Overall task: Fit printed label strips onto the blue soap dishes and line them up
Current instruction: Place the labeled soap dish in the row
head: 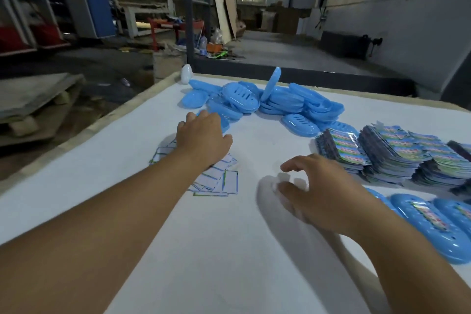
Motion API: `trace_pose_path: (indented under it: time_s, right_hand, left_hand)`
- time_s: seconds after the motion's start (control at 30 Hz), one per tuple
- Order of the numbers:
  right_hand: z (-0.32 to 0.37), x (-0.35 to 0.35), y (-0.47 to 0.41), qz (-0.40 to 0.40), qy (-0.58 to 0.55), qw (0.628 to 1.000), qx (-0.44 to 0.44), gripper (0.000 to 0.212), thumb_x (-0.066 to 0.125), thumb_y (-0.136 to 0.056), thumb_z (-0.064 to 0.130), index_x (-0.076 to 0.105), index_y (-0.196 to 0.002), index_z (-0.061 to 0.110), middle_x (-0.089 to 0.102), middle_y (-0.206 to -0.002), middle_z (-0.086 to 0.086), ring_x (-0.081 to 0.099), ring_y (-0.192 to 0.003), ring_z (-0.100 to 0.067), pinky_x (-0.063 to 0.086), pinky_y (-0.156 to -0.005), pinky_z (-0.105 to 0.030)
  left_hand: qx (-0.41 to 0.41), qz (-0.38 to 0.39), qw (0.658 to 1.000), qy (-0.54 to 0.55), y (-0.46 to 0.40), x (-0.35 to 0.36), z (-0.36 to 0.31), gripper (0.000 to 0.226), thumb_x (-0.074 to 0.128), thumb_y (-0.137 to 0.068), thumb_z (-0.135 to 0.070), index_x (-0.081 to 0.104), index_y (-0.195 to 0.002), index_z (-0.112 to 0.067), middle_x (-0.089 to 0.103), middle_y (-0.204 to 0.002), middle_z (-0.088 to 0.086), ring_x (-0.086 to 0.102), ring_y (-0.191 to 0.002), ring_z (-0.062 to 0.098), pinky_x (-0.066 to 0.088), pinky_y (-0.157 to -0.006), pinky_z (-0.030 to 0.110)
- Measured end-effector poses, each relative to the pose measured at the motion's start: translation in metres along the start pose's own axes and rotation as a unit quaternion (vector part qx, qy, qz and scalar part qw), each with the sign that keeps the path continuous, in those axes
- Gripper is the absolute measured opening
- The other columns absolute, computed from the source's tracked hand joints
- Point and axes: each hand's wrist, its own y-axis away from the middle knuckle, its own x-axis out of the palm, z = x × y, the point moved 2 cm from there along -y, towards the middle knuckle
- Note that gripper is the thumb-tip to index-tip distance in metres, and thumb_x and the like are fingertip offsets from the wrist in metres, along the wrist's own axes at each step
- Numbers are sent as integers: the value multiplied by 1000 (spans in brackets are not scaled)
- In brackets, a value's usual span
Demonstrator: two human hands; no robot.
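Reaching out from the near edge of the bench with the left hand, passing the forearm over a loose scatter of white slips with blue-green borders. Landing the fingers on the nearest blue soap dish at the front of the pile; hiding the fingertips behind the back of the hand, so not possible to tell whether gripping or only touching. Probably fetching the next dish to be labelled.

Hovering the right hand low over the middle of the bench, spreading thumb and forefinger apart and curling the other fingers loosely. Holding nothing that can be made out; blurring a pale smear below the thumb too much to name. Likely waiting there to receive the dish, or heading for a strip.

Keeping the unlabelled dishes heaped in a pile toward the far edge, within one arm's reach. Stacking the printed label strips along the right edge, close to the right hand for quick picking. Lining up the finished dishes, each with a strip across its top, side by side at the near right edge, out of the working middle. Leaving a white object at the far left corner, away from the work.
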Motion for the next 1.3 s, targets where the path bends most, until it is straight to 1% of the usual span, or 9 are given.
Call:
trace_pose_path:
  time_s: [0.13, 0.47, 0.67, 0.73, 0.87, 1.03, 1.13, 1.23, 1.3]
  right_hand:
    - [2, -5, 1, -2, -14, 1000, -15, 39, 57, -91, 53, 58, -128, 41, 57, -127, 12, 49, -122, -19, 41, -94, -31]
    - [6, -10, 4, -7, -24, 1000, -12, 37, 59, -92, 52, 60, -128, 42, 58, -124, 15, 52, -119, -14, 32, -83, -24]
    - [6, -8, 2, -67, -108, 992, -24, 50, 67, -90, 44, 51, -137, 39, 56, -126, 15, 54, -115, -7, 42, -91, -25]
    - [6, -9, 1, -93, -127, 987, -23, 64, 70, -88, 47, 42, -144, 40, 50, -138, 14, 51, -123, -7, 46, -102, -34]
    - [6, -13, 0, -126, -151, 980, -34, 76, 74, -82, 54, 38, -147, 40, 48, -145, 17, 50, -127, -6, 47, -105, -36]
    - [3, -9, -2, -123, -137, 982, -47, 65, 77, -84, 45, 51, -143, 33, 60, -130, 19, 56, -102, 2, 50, -89, -19]
    - [0, -7, -3, -101, -109, 988, -49, 66, 73, -86, 51, 49, -144, 34, 58, -130, 20, 52, -101, 4, 45, -87, -17]
    - [-5, -9, -4, -74, -98, 992, -31, 63, 70, -86, 56, 49, -142, 38, 61, -128, 16, 53, -112, -4, 44, -91, -26]
    - [-8, -9, -4, -52, -87, 995, -18, 64, 69, -84, 58, 49, -142, 38, 62, -128, 12, 51, -122, -10, 44, -92, -29]
  left_hand:
    - [-3, 56, 998, -34, -15, 8, 8, 59, 47, -90, -67, 59, -129, -24, 56, -130, 4, 47, -119, 28, 40, -94, 42]
    - [81, -37, 995, -39, -3, -7, -3, 16, 44, -104, -31, 56, -107, -20, 64, -104, 2, 51, -93, 22, 31, -75, 31]
    - [14, -66, 974, 216, 30, -45, -13, 20, 40, -104, -35, 52, -96, -21, 60, -82, -2, 57, -72, 17, 42, -61, 34]
    - [-72, -18, 902, 425, 42, -54, -21, 20, 44, -102, -34, 55, -90, -23, 63, -87, -3, 64, -75, 15, 52, -62, 33]
    - [-213, 146, 632, 731, 69, -51, -46, 20, 46, -105, -21, 62, -95, -15, 73, -93, 12, 76, -72, 22, 61, -57, 34]
    - [-271, 182, 518, 791, 85, -32, -49, 22, 46, -106, -18, 61, -101, -3, 75, -75, 15, 75, -64, 24, 60, -51, 32]
    - [-265, 170, 565, 763, 84, -29, -46, 21, 48, -105, -20, 62, -98, -6, 75, -83, 15, 76, -66, 23, 60, -53, 31]
    - [-141, 91, 798, 579, 81, -30, -34, 23, 56, -101, -28, 70, -102, -11, 77, -80, -1, 75, -71, 17, 63, -64, 34]
    - [-13, 33, 917, 396, 86, -30, -31, 33, 62, -95, -39, 68, -121, -18, 74, -107, -8, 71, -91, 13, 59, -83, 36]
